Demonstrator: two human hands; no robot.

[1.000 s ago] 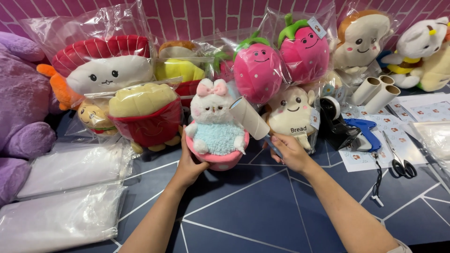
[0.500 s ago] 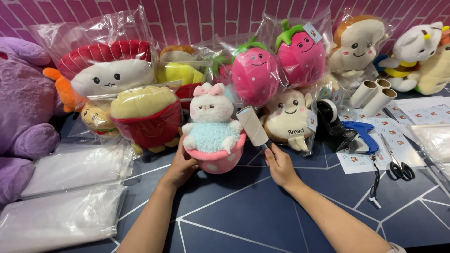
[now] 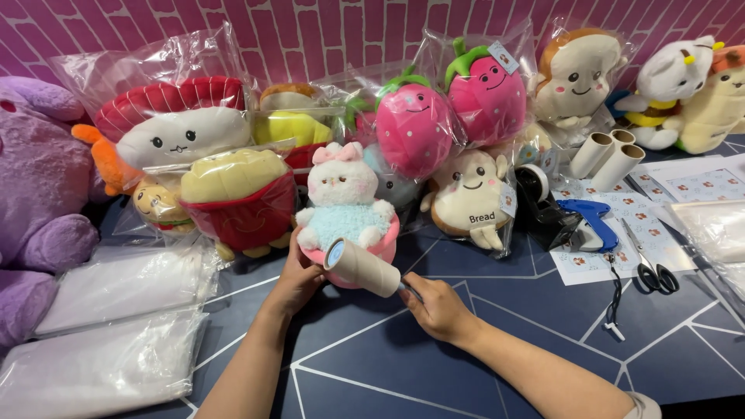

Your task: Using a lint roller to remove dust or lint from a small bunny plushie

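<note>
Item: white plush bunny with pink bow, blue bib and pink cup base (image 3: 347,208), standing on dark blue table (image 3: 497,349), steadied by left hand (image 3: 299,273) cupping base; right hand (image 3: 436,307), fingers curled round handle, holds tan lint roller (image 3: 362,267) against base—best rolled lightly, base braced.
</note>
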